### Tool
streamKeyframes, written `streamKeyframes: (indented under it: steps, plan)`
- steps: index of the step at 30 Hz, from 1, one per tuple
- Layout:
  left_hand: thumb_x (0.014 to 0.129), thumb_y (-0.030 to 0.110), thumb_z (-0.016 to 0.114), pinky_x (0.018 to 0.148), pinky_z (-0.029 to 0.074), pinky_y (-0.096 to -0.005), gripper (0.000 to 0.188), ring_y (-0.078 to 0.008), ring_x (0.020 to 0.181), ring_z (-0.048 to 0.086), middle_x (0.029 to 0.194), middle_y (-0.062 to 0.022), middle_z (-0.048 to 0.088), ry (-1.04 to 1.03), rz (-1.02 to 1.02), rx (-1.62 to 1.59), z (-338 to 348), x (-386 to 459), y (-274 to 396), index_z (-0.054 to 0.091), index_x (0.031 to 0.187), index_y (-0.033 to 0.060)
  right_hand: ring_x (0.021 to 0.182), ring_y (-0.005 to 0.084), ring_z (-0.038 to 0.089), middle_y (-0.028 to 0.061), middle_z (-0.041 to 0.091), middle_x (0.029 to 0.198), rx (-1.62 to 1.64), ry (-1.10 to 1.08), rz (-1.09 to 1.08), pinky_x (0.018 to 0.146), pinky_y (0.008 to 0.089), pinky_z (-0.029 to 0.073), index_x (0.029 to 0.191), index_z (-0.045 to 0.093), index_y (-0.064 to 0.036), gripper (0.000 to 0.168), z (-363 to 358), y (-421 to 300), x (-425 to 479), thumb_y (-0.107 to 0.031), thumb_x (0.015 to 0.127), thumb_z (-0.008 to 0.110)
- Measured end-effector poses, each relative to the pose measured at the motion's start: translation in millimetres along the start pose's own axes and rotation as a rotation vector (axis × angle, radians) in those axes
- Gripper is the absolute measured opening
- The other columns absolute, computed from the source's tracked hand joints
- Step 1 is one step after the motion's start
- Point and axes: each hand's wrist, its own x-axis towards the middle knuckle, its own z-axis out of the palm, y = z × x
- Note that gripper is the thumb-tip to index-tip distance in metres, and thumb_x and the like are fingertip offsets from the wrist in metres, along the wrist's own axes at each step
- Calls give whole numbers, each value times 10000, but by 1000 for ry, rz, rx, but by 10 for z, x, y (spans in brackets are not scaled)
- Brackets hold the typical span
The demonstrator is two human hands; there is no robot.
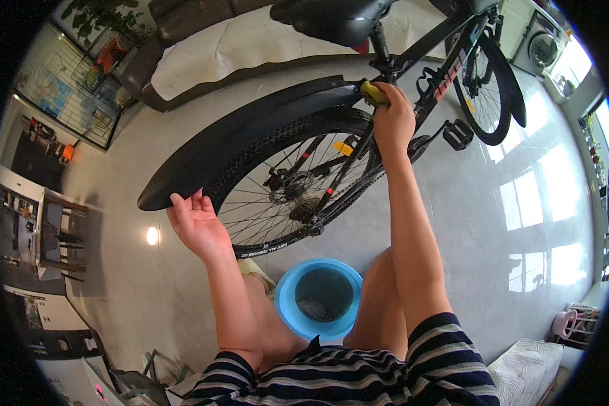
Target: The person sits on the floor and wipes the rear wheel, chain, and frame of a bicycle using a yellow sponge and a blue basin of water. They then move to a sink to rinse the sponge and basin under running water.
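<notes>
A bicycle stands before me, its black rear fender [243, 127] arching over the knobby rear tire [284, 133]. My left hand [198, 218], palm up, has its fingertips at the lower edge of the fender near its rear tip. In my right hand [395, 116] is a yellow-green cloth [373, 93], pressed against the front end of the fender by the seat post [380, 48]. The black saddle [330, 20] is above it. Between my legs sits a light-blue plastic basin [285, 299] of dark water, with something submerged in it that I cannot make out.
A brown leather sofa [142, 68] with a pale cover [223, 51] stands behind the bicycle. The pedal [458, 135] sticks out at the right, with the front wheel [482, 101] beyond. Chairs [66, 233] are at the far left, and a quilted white cover [525, 370] lies at the lower right.
</notes>
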Motion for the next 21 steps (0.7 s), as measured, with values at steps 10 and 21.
streamKeyframes:
  steps: [10, 21]
  plan:
    - [982, 263, 580, 831, 510, -294, 302, -167, 930, 629, 1094, -131, 659, -286, -209, 110, 134, -329, -185, 575, 1179, 35, 878, 188, 625, 69, 621, 1010, 961, 346, 452, 772, 325, 529, 1134, 576, -13, 253, -146, 13, 164, -22, 887, 522]
    - [985, 45, 561, 849, 515, -249, 156, -125, 929, 646, 1062, -102, 688, -747, -289, 411, 119, -626, -532, 622, 1105, -34, 991, 285, 661, 124, 660, 1105, 1040, 175, 920, 882, 402, 546, 1294, 569, -6, 392, -276, 212, -460, 23, 908, 505]
